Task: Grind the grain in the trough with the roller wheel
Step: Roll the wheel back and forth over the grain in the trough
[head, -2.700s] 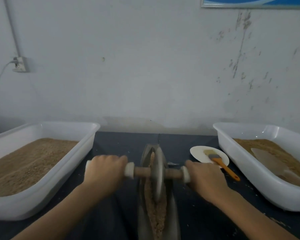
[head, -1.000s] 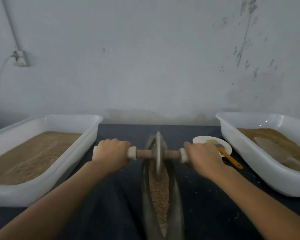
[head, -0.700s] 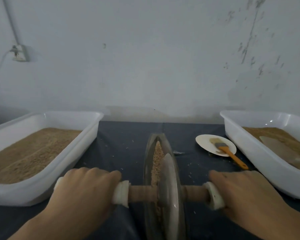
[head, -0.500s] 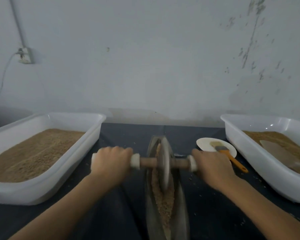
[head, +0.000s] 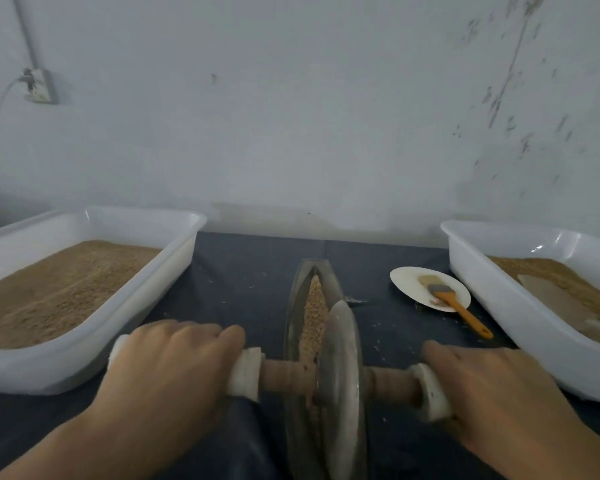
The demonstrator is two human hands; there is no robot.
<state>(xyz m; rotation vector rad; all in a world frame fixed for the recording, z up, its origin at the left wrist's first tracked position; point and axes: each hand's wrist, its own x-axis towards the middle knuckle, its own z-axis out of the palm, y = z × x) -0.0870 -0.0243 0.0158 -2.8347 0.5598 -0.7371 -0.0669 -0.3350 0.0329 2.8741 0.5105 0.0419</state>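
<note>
Grain [head: 45, 289] fills the white tub [head: 146, 317] at the left edge of the counter [head: 243, 282]; it plays no part in this stroke. Next comes the left hand [head: 167, 368], fingers curled over the white grip at its end of the wooden axle [head: 284, 377]. At centre, the roller wheel [head: 342, 368] stands upright in the narrow metal trough [head: 293, 306], with coarse grain [head: 314, 306] heaped in the channel beyond it. The right hand [head: 489, 389] wraps the opposite grip in the same way.

Grinding well, I judge, means pressing down equally through both hands so the wheel stays vertical and centred, then rolling it along the full length of the trough into the heap beyond without letting its rim climb the trough's sides and scatter kernels onto the counter.

Further right lie a paper plate [head: 413, 289] with an orange-handled brush [head: 461, 310], then a second white tub [head: 499, 299].
</note>
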